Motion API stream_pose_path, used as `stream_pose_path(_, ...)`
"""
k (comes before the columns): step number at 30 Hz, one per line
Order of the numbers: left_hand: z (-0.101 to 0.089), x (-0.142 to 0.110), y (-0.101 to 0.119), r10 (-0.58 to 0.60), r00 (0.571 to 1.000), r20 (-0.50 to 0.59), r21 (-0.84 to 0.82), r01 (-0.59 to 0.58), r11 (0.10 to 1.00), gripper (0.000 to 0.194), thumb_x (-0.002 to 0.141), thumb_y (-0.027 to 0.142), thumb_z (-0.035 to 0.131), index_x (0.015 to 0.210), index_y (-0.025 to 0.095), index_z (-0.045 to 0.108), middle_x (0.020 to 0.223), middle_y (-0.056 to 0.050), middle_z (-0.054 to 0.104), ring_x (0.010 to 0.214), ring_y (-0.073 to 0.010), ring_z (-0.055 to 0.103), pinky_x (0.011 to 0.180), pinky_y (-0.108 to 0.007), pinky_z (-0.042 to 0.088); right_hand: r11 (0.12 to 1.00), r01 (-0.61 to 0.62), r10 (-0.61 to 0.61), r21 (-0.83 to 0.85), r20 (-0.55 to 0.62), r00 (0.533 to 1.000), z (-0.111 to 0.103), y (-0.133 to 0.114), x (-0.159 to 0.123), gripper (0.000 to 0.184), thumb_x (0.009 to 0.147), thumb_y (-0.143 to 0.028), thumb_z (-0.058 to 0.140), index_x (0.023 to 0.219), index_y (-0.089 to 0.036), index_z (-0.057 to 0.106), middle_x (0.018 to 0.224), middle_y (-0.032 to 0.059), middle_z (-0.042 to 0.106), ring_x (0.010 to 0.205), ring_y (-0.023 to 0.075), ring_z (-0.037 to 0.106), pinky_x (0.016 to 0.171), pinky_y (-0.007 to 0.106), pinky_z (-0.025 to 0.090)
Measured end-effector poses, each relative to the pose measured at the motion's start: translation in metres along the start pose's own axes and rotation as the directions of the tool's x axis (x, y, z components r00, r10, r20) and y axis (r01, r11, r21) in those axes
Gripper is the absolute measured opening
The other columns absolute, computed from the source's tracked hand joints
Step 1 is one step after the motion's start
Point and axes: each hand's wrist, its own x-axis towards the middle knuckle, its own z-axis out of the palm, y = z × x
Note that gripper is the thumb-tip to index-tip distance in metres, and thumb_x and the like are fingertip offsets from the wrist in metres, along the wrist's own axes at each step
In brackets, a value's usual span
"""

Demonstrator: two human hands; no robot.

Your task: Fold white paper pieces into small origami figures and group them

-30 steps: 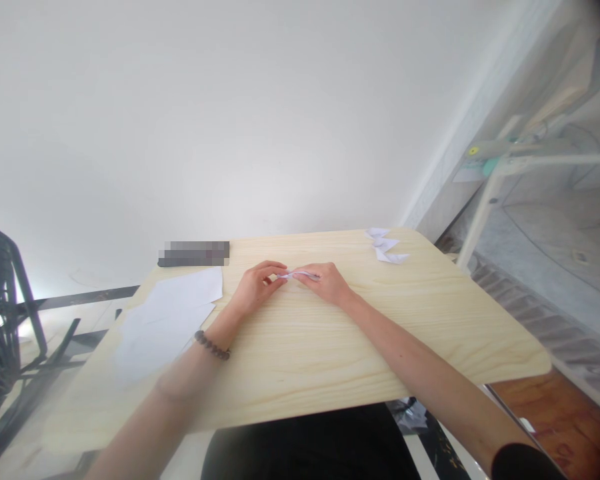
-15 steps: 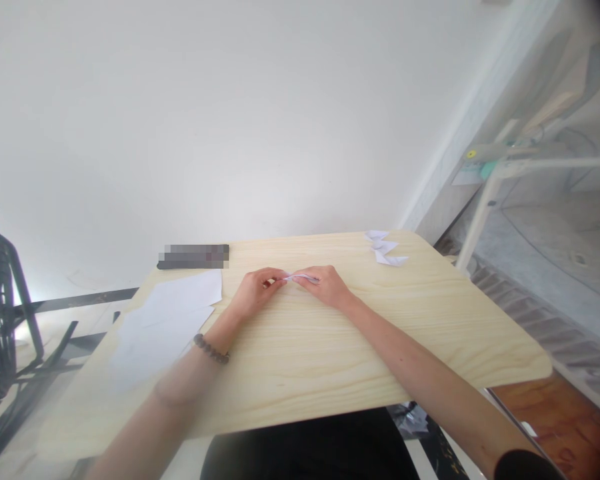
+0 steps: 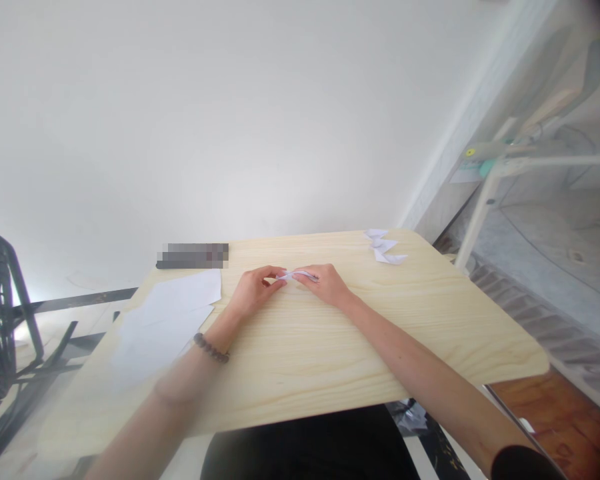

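Note:
Between my two hands is a small folded piece of white paper (image 3: 296, 273), held just above the middle of the table. My left hand (image 3: 254, 288) pinches its left end between thumb and fingers; a beaded bracelet is on that wrist. My right hand (image 3: 328, 283) is closed on the right part, with the thumb beneath and the fingers over it. Most of the paper's folds are covered by my fingers.
Flat white sheets (image 3: 165, 327) lie on the left of the wooden table (image 3: 300, 373). Behind them is a dark, pixelated long object (image 3: 193, 257). Folded white paper shapes (image 3: 384, 247) sit at the back right. A wall (image 3: 280, 120) rises behind the table; a black chair (image 3: 5, 320) stands left.
My left fingers have shifted slightly on the paper, and a little more of its left end shows. My right hand keeps its hold, almost unmoved.

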Motion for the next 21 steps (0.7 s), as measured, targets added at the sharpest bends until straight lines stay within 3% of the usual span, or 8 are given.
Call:
stream_pose_path(5,0.0000,0.0000,-0.0012,0.001,1.000,-0.005,0.003,-0.001,1.000,0.026,0.076,0.039,0.050,0.084,0.019,0.065,0.099,-0.003,0.064,0.083,-0.0165,0.060,0.069,-0.025,0.048,1.000,0.010,-0.010,0.003,0.007,1.000,-0.0007,-0.0021,-0.0004,0.023,0.081,-0.033,0.046,0.089,-0.023,0.065,0.093,-0.0007,0.066,0.085,0.0132,0.061,0.074,0.021,0.044)
stream_pose_path(11,-0.0001,-0.0006,-0.0016,-0.036,0.999,-0.027,0.028,0.037,0.999,0.027,0.075,0.040,0.050,0.082,0.020,0.066,0.083,-0.001,0.068,0.072,-0.0156,0.061,0.069,-0.026,0.048,0.999,0.032,-0.032,0.002,0.004,0.999,-0.0004,-0.0021,-0.0005,0.023,0.081,-0.032,0.047,0.088,-0.022,0.066,0.089,-0.0004,0.067,0.081,0.0125,0.061,0.072,0.021,0.044)
stream_pose_path(21,-0.0010,0.0004,0.0000,0.041,0.998,-0.046,-0.008,-0.041,0.999,0.026,0.074,0.040,0.052,0.079,0.018,0.065,0.089,-0.005,0.063,0.081,-0.0162,0.058,0.059,-0.023,0.048,1.000,0.000,-0.001,0.003,0.011,1.000,-0.0009,-0.0016,0.0000,0.022,0.080,-0.032,0.048,0.087,-0.021,0.066,0.088,-0.0001,0.067,0.078,0.0128,0.061,0.069,0.021,0.043)
